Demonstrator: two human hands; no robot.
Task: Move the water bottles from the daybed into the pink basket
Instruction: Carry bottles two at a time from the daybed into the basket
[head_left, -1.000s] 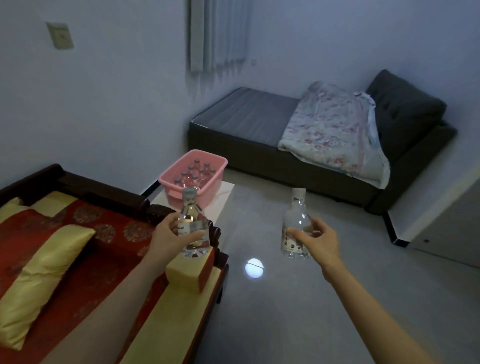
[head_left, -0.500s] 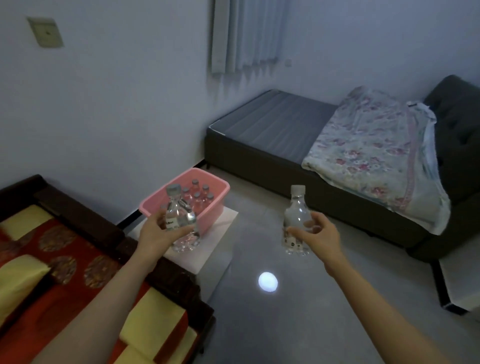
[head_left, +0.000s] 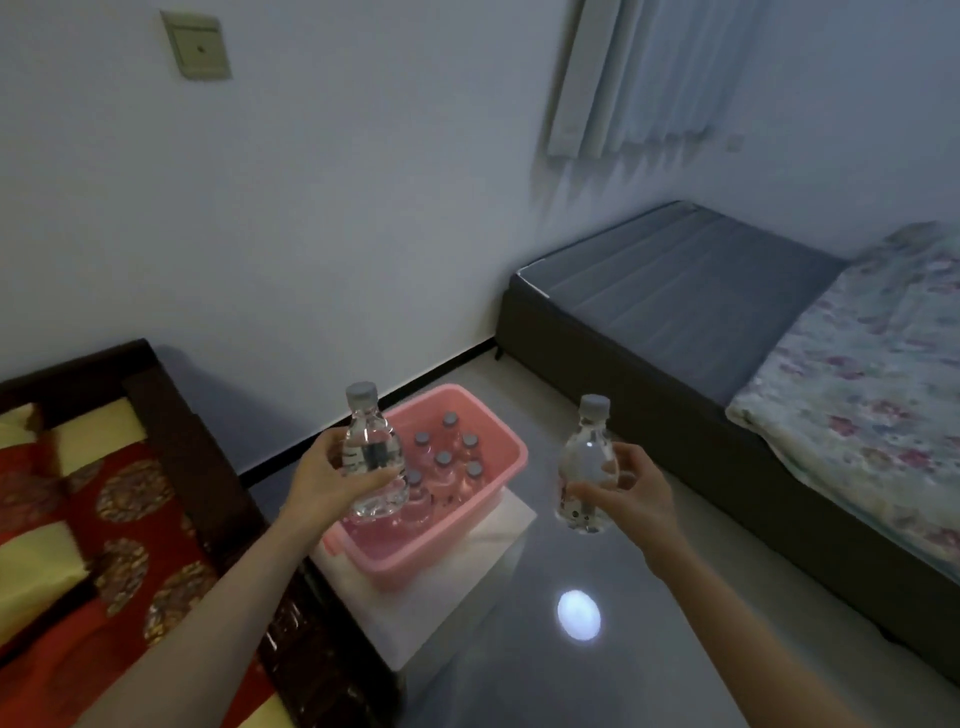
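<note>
My left hand (head_left: 327, 480) grips a clear water bottle (head_left: 370, 447) with a grey cap, upright over the near left part of the pink basket (head_left: 498, 483). My right hand (head_left: 626, 493) holds a second clear water bottle (head_left: 584, 462) upright, to the right of the basket and above the floor. Several capped bottles (head_left: 444, 462) stand inside the basket, which rests on a low white stand (head_left: 441, 597). The daybed (head_left: 78, 519), dark wood with red and yellow cushions, fills the lower left.
A dark sofa bed (head_left: 675, 312) with a floral blanket (head_left: 872, 384) runs along the right. Grey glossy floor (head_left: 576, 618) with a light reflection lies between the stand and the sofa bed. A wall switch plate (head_left: 197, 49) and a curtain (head_left: 644, 78) are on the far wall.
I have come closer to the basket. My left hand carried its bottle from beside the daybed to above the basket; my right hand's bottle has come up beside the basket.
</note>
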